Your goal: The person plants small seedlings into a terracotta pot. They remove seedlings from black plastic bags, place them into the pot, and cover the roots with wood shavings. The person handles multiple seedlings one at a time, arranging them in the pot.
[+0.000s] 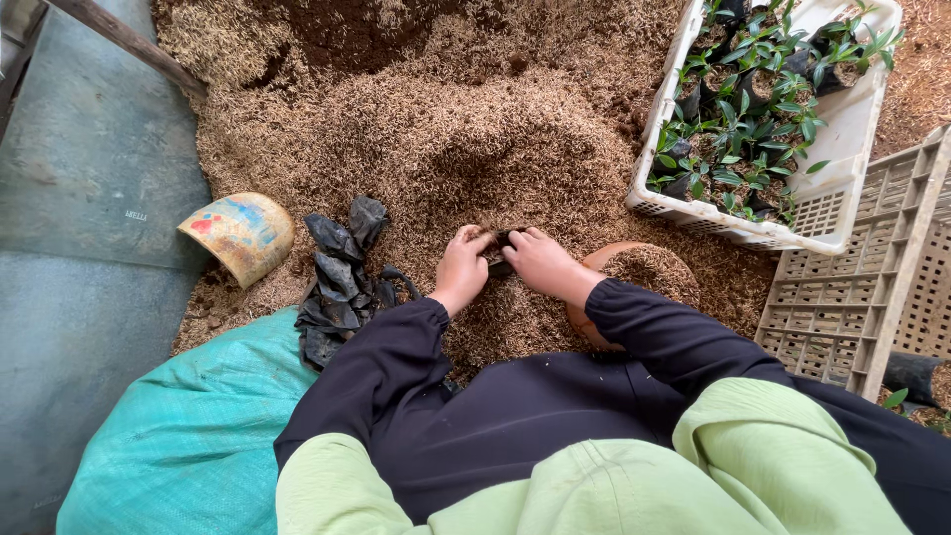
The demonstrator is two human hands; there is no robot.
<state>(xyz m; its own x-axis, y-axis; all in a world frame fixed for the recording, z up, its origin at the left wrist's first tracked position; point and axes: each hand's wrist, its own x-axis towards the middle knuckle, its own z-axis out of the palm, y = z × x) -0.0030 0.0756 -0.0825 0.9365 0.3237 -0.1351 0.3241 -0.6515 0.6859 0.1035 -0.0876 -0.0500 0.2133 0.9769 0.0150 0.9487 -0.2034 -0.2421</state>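
Note:
My left hand point(463, 266) and my right hand point(540, 262) meet at the foot of a big heap of brown husk mix point(495, 139). Between them they hold a small black plastic nursery bag point(500, 252), mostly hidden by my fingers and the husks. Both hands have their fingers curled around the bag's rim. My dark sleeves and light green garment fill the lower part of the view. Just right of my right wrist sits a round terracotta bowl point(586, 266) filled with the same husk mix.
Several crumpled black nursery bags point(339, 279) lie left of my hands. A curved painted shard point(241, 234) lies further left. A white crate of green seedlings point(840, 149) stands at upper right, an empty beige crate point(852, 297) beside it. A teal sack point(188, 436) lies lower left.

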